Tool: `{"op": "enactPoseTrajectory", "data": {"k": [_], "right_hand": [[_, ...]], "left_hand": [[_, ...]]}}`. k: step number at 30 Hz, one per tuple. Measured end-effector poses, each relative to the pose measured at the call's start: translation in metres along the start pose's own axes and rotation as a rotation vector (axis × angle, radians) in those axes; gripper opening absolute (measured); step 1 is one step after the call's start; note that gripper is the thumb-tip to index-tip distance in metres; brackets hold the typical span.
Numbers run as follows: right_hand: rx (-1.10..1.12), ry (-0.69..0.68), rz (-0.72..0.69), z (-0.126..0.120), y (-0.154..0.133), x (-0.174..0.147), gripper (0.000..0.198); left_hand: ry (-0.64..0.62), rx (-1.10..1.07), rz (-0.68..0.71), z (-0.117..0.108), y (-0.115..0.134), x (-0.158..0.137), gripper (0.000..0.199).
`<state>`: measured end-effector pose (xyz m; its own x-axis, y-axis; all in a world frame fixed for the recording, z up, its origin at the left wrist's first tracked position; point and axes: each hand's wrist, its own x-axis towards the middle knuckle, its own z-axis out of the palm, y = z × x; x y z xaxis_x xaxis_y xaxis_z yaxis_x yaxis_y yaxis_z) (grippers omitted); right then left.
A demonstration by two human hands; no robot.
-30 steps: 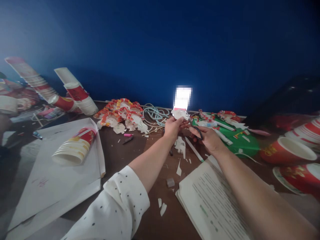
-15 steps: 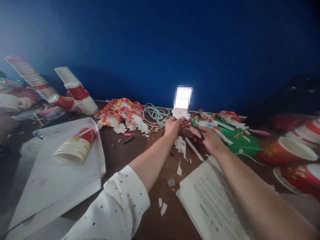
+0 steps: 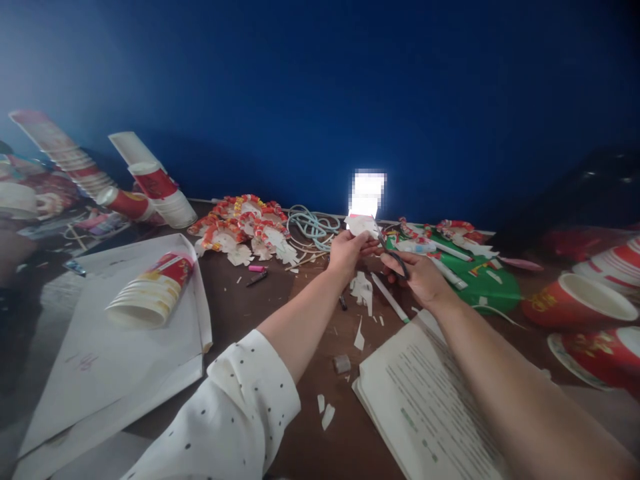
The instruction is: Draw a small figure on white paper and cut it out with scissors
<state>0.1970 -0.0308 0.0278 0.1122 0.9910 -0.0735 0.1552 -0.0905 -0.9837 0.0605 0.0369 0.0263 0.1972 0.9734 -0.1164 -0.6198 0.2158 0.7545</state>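
Near the far edge of the table, my left hand (image 3: 349, 252) pinches a white piece of paper (image 3: 360, 225) between thumb and fingers. My right hand (image 3: 419, 275) is closed round the dark handles of a pair of scissors (image 3: 397, 261). The blades point up and left and meet the right side of the paper; whether they are apart I cannot make out. Below the hands lie white paper scraps (image 3: 361, 288) and a white pen (image 3: 390, 298) with a green end.
A printed booklet (image 3: 415, 387) lies under my right forearm. Several paper cups (image 3: 150, 293) rest on a white sheet (image 3: 110, 360) at left, and red cups (image 3: 575, 303) lie at right. Orange-and-white paper pieces (image 3: 245, 230), a blue cord (image 3: 313, 223) and a green disc (image 3: 493, 287) lie at the back.
The paper in my left hand has tilted slightly beside the scissor blades. Both hands stay in almost the same place, and the things on the table have not moved.
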Motion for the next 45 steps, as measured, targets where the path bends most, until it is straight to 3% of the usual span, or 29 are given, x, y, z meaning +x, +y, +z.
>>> {"op": "enactPoseTrajectory", "data": {"k": [33, 45], "right_hand": [[-0.062, 0.005, -0.007, -0.0003, -0.0031, -0.0025, 0.036], [-0.110, -0.011, -0.068, -0.0035, 0.0019, -0.0002, 0.036]], "left_hand": [[-0.012, 0.074, -0.019, -0.0008, 0.0008, -0.0006, 0.006], [-0.013, 0.065, -0.021, -0.0013, 0.0006, -0.0009, 0.007]]}}
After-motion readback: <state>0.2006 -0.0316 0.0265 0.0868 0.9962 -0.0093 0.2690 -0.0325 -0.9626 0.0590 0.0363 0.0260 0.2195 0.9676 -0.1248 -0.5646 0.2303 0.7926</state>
